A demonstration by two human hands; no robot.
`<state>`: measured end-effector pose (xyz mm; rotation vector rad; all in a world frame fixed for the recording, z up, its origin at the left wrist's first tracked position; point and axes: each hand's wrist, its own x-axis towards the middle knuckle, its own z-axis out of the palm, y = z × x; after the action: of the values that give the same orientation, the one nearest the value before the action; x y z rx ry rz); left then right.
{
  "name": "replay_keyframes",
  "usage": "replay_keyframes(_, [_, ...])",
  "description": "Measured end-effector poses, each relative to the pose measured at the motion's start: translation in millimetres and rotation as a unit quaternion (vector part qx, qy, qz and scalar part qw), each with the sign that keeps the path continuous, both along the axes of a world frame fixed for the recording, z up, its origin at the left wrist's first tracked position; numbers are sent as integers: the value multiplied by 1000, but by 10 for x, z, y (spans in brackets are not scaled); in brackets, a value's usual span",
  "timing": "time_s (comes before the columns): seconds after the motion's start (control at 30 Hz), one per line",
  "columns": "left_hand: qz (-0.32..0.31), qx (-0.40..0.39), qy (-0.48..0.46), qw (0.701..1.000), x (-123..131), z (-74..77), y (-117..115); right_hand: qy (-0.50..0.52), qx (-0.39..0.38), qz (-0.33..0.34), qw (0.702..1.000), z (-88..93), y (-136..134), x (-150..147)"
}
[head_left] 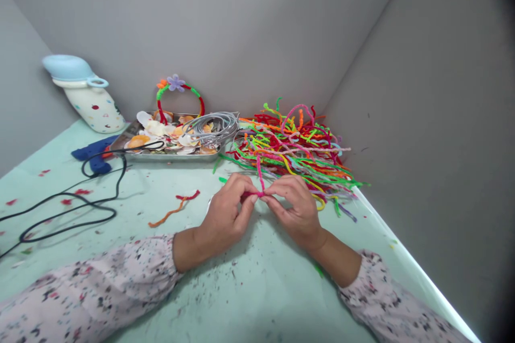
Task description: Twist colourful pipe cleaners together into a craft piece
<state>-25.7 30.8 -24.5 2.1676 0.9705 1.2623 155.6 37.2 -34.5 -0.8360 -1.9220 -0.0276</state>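
A pink pipe cleaner (260, 174) is pinched between my two hands, with one end standing up above the fingertips. My left hand (227, 209) closes thumb and forefinger on it from the left. From the right, my right hand (295, 209) pinches it close to the same spot, where the strand bends. Fingertips cover part of the strand. Just beyond my hands lies a heap of colourful pipe cleaners (298, 144). To the left of my left hand, a short orange and red pipe cleaner piece (173, 212) rests on the table.
A metal tray (173, 157) holds shells, a coil of grey wire (217, 127) and a pipe cleaner hoop with flowers (176, 83). Left of it are a blue glue gun (94, 154), its looping black cord (68, 225) and a white bottle (94, 104). Grey walls border the green table (249, 295).
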Motion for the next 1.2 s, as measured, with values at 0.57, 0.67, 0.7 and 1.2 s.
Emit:
replay_keyframes(0.57, [12, 18, 10, 1000, 1, 5, -14, -16, 0, -5, 1000, 5, -2, 0])
replay_keyframes(0.67, [16, 19, 15, 1000, -2, 3, -17, -12, -12, -6, 1000, 16, -4, -4])
replay_keyframes(0.7, [17, 20, 17, 1000, -3, 2, -16, -10, -18, -4, 1000, 19, -4, -6])
replay_keyframes(1.2, [15, 38, 53, 998, -4, -22, 0, -21, -112, 46, 992, 21, -3, 1])
